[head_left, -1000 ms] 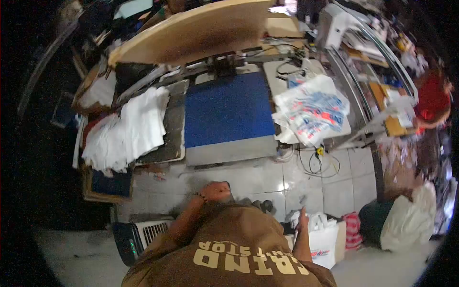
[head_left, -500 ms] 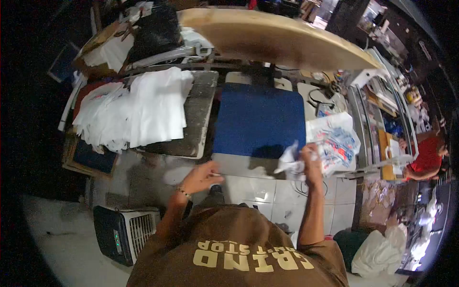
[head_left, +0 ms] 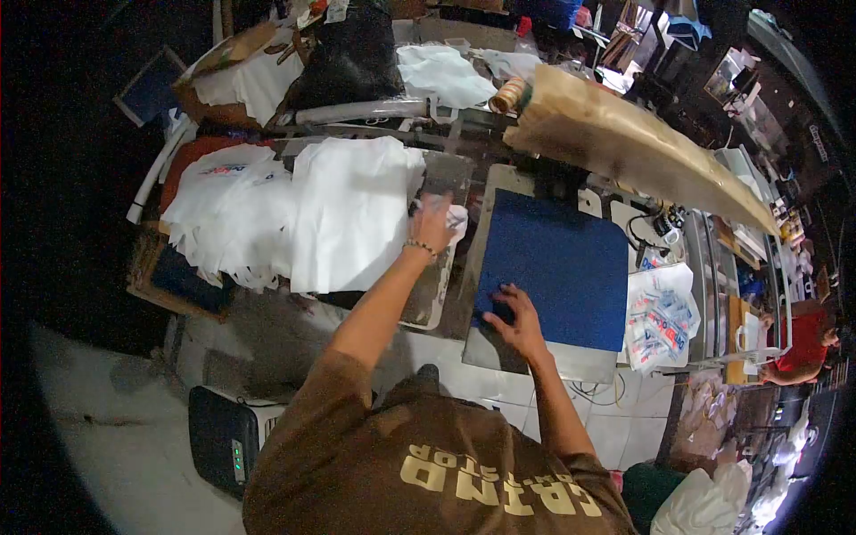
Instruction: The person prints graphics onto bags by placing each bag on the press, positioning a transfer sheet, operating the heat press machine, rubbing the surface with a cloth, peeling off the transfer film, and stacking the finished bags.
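Observation:
My left hand [head_left: 432, 225] reaches to the right edge of a stack of white fabric pieces [head_left: 349, 214]. Motion smears its fingers, and a small crumpled white piece [head_left: 457, 219] shows beside them; whether they grip it is unclear. With fingers spread, my right hand [head_left: 515, 323] rests at the near left corner of a blue pad [head_left: 557, 263], holding nothing. The pad lies on a pale flat plate [head_left: 571, 361]. More white pieces [head_left: 227, 209], some bearing red and blue print, overlap at the stack's left. Right of the pad lies a pile of printed white pieces [head_left: 662, 321].
A long tan board [head_left: 633, 138] stands raised behind the pad. A metal rack [head_left: 776, 294] is on the right, with a person in red [head_left: 802, 343] beyond. A black bag [head_left: 352, 58] sits at the back. A dark unit with green lights [head_left: 223, 441] stands on the floor.
My right hand has let go of a crumpled white piece and moved left onto the blue pad. My left hand has reached forward to the white stack. The view has shifted left.

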